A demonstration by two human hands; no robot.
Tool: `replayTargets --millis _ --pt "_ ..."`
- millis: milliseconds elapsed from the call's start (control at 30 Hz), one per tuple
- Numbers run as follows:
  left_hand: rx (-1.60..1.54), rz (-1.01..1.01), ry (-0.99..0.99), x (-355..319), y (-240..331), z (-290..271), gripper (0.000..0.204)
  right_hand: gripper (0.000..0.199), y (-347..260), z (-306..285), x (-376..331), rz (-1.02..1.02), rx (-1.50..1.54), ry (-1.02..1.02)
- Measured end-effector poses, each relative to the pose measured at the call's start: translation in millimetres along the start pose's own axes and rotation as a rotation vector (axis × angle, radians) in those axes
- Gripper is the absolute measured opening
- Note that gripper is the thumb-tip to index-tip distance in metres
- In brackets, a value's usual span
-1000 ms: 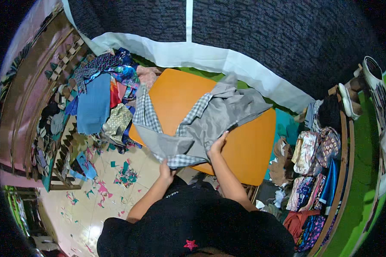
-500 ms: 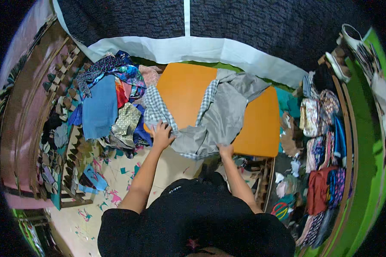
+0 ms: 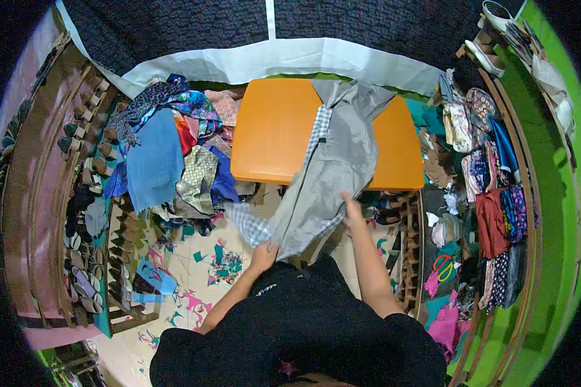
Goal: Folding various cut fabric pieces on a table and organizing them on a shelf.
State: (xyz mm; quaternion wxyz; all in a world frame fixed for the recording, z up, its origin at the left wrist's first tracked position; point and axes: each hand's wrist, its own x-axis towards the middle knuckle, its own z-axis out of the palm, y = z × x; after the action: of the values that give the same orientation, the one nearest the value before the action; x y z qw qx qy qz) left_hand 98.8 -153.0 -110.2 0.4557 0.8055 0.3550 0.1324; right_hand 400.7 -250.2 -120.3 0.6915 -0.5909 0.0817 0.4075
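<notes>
Left hand [image 3: 263,256] and right hand [image 3: 352,211] are grasping the grey fabric [image 3: 334,164]; its far part is lying on the orange tabletop [image 3: 271,132], gingham trim [image 3: 249,224] hanging, seemingly unarranged

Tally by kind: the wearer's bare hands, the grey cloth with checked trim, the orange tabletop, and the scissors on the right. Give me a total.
Bare hands: 2 (left hand, right hand)
Grey cloth with checked trim: 1
Orange tabletop: 1
Scissors with red and yellow handles: 1
Total: 5
</notes>
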Motion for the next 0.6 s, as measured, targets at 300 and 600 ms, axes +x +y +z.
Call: replayTargets --millis 300,600 --pt "-0.327 -0.116 0.16 21.9 31.1 -70.7 0.023 0.034 7.6 -52.0 -18.4 -0.355 -0.294 0.132" --pt "0.548 0.111 -0.705 15.8 -35.0 -0.8 0.041 0.036 36.4 -63.1 -58.9 -0.461 -0.673 0.48"
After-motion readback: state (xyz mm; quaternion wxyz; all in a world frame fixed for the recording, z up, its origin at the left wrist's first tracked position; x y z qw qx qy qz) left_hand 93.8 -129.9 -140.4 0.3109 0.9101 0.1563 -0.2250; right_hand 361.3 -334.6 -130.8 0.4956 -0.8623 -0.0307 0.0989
